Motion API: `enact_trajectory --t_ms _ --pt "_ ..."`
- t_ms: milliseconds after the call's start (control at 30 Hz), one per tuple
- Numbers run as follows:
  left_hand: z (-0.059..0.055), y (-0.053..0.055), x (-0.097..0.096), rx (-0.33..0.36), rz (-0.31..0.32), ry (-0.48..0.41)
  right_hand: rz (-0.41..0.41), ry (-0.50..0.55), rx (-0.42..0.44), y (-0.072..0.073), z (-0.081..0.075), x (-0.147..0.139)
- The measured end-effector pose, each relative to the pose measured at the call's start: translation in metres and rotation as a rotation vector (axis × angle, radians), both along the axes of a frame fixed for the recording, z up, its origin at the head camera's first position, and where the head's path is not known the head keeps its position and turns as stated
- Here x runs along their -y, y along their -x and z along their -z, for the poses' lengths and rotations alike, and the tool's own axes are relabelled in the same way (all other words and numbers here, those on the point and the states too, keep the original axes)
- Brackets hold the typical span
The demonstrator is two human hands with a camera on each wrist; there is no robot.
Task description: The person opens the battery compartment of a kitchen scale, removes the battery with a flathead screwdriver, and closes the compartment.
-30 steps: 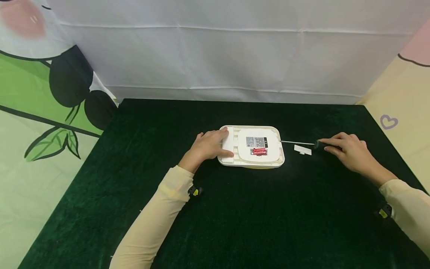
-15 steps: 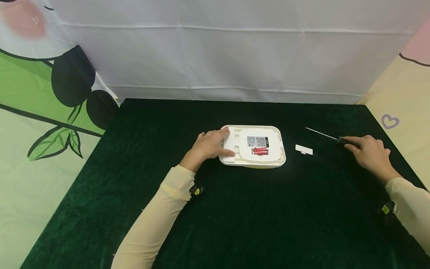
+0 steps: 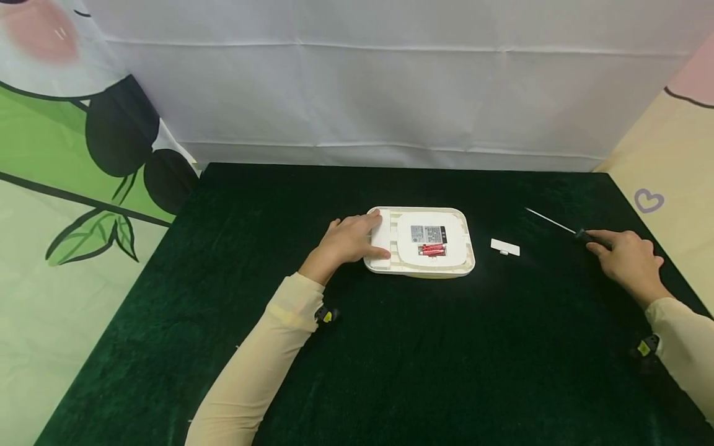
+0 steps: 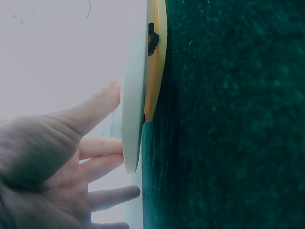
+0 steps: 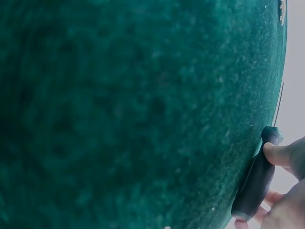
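Note:
A white device (image 3: 460, 235) with rounded corners lies underside up, showing a printed label and red batteries (image 3: 432, 250) in an uncovered compartment. My left hand (image 3: 347, 240) rests on its left end, thumb and fingers spread. In the left wrist view, the straight fingers touch the device's edge (image 4: 134, 95), and a yellow part (image 4: 158, 71) shows beneath it. At the right, my right hand (image 3: 630, 260) holds a screwdriver (image 3: 549, 220) with a thin shaft pointing to the back left. In the right wrist view the thumb lies on its dark handle (image 5: 256, 179).
A small white battery cover (image 3: 504, 247) with a tab lies between the device and the screwdriver. Dark green cloth (image 3: 424, 359) covers the table. A white sheet (image 3: 357, 93) hangs behind the table's back edge.
The screwdriver tip was at the device's right edge; my right hand has since drawn it away to the right, and the shaft now angles toward the back. My left hand stays on the device.

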State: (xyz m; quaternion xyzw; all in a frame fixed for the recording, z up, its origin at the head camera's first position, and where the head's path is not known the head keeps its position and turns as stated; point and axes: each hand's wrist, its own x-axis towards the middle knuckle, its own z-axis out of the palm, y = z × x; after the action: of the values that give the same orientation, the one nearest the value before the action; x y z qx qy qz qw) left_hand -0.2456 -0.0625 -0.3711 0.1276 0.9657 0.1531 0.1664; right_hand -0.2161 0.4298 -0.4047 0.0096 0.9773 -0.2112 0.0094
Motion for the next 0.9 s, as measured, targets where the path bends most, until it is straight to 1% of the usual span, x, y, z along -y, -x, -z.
enact_trajectory --t_ms 100,267,333,433,567,700,800,900 --pt "-0.001 0.000 0.000 0.003 -0.007 0.001 0.003 -0.009 0.006 0.001 -0.002 0.001" --pt "-0.001 0.000 -0.001 0.001 -0.009 -0.001 0.004 -0.024 0.050 0.001 -0.006 0.002" --pt "-0.001 0.000 -0.001 0.000 -0.006 -0.001 -0.003 -0.031 0.043 0.001 -0.007 0.004" --pt "-0.001 0.000 -0.001 -0.002 -0.002 -0.003 -0.018 -0.047 -0.002 0.002 -0.008 0.012" --pt "-0.001 0.000 -0.001 -0.002 -0.001 -0.008 -0.057 -0.058 -0.089 0.006 -0.010 0.032" --pt "-0.001 0.000 -0.002 -0.001 -0.004 -0.010 -0.118 -0.048 -0.167 0.009 -0.015 0.058" --pt "-0.001 0.000 -0.001 -0.005 -0.006 -0.007 -0.174 -0.032 -0.199 0.012 -0.020 0.082" --pt "0.000 0.001 -0.001 -0.006 -0.005 0.000 -0.228 -0.034 -0.206 0.014 -0.024 0.108"
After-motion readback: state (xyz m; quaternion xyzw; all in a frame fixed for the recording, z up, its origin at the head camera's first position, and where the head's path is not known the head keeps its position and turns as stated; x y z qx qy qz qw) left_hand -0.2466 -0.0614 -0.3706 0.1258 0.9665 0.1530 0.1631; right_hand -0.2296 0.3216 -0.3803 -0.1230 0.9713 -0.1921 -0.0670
